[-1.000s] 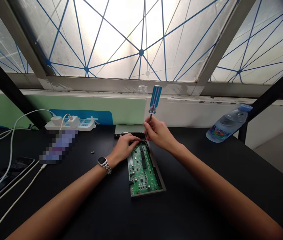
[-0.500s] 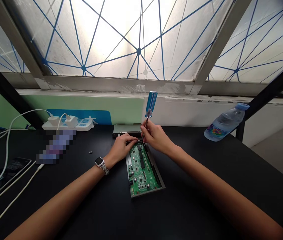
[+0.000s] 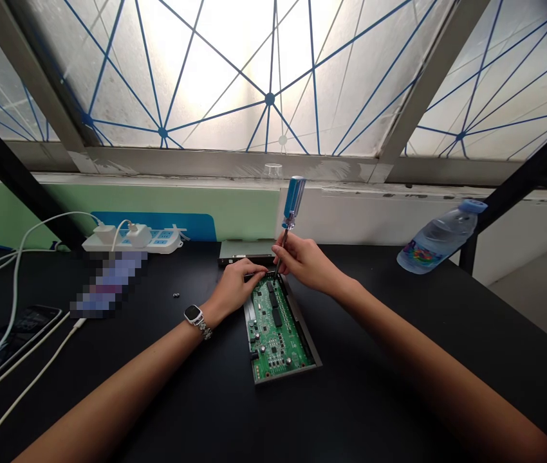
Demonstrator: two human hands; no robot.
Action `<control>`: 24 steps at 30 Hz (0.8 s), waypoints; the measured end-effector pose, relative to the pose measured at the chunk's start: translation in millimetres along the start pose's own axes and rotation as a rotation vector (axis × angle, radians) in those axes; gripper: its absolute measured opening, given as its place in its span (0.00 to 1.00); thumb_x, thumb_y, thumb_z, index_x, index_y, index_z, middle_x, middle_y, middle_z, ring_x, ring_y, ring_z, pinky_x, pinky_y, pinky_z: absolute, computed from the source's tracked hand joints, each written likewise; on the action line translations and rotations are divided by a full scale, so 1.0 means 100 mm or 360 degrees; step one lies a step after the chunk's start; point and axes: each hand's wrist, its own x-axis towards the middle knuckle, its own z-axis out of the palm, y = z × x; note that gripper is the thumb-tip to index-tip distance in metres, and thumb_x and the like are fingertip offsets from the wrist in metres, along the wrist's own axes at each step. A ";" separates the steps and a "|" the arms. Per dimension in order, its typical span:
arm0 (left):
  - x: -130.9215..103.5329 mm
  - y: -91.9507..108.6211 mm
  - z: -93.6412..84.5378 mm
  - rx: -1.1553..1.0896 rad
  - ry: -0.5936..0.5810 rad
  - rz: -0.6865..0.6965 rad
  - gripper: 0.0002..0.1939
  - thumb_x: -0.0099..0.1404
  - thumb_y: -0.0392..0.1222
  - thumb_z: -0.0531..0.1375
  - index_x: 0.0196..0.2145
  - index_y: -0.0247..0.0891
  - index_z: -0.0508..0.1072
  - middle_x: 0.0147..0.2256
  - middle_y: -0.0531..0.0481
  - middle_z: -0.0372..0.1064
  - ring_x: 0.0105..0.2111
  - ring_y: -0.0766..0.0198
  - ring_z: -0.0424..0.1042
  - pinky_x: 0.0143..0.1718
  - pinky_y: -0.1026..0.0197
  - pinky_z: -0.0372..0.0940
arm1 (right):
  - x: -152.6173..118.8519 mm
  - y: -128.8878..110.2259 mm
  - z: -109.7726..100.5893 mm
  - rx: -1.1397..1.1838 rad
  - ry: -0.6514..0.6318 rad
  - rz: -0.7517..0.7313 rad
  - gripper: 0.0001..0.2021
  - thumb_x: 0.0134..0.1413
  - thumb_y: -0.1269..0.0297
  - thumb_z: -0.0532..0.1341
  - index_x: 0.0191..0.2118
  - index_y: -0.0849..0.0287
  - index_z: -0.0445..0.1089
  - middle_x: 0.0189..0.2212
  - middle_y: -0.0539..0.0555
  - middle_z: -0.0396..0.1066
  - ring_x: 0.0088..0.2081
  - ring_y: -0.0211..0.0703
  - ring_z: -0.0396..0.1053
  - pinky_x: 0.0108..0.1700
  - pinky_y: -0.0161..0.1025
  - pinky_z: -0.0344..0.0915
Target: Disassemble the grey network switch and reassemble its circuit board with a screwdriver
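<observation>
A green circuit board (image 3: pixel 277 344) sits in a shallow metal case (image 3: pixel 313 354) in front of me. My right hand (image 3: pixel 305 262) holds a screwdriver (image 3: pixel 294 200) by its shaft, below the clear and blue handle. The screwdriver stands nearly upright, its tip down at the far end of the board. My left hand (image 3: pixel 237 283), with a watch (image 3: pixel 193 314) on the wrist, pinches at the far left corner of the case with thumb and fingers together. Whether a small part is also between those fingertips is hidden.
Behind the hands lies a flat grey metal cover (image 3: pixel 235 249). Small screws (image 3: pixel 176 295) rest left of my left hand. Farther left are a power strip (image 3: pixel 165 241), white cables (image 3: pixel 44 370), a phone (image 3: pixel 37 318) and a blurred-out item (image 3: pixel 109 283). A water bottle (image 3: pixel 440 238) leans at the right.
Both hands and the screwdriver keep nearly the same pose at the board. The whole view has shifted very slightly.
</observation>
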 end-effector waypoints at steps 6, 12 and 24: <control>0.00 0.02 -0.01 0.0069 -0.0011 0.0008 0.10 0.71 0.39 0.61 0.43 0.41 0.83 0.40 0.45 0.78 0.40 0.55 0.77 0.43 0.55 0.68 | -0.02 -0.06 -0.08 -0.0095 -0.0245 -0.0012 0.08 0.71 0.60 0.54 0.39 0.55 0.64 0.33 0.51 0.76 0.30 0.42 0.75 0.37 0.42 0.71; 0.05 0.23 -0.03 0.0262 -0.0037 0.0196 0.10 0.70 0.40 0.61 0.47 0.41 0.79 0.46 0.45 0.79 0.48 0.49 0.74 0.51 0.49 0.64 | 0.00 -0.07 -0.10 -0.0426 -0.0185 -0.0181 0.09 0.71 0.61 0.54 0.42 0.56 0.70 0.41 0.56 0.73 0.41 0.48 0.74 0.47 0.46 0.70; 0.15 0.22 0.20 -0.0260 0.0033 0.0149 0.12 0.74 0.43 0.58 0.42 0.37 0.81 0.35 0.49 0.81 0.34 0.57 0.77 0.36 0.61 0.67 | 0.02 -0.05 -0.09 -0.0359 0.0018 -0.0107 0.12 0.67 0.53 0.60 0.47 0.55 0.69 0.42 0.55 0.75 0.36 0.45 0.74 0.36 0.41 0.69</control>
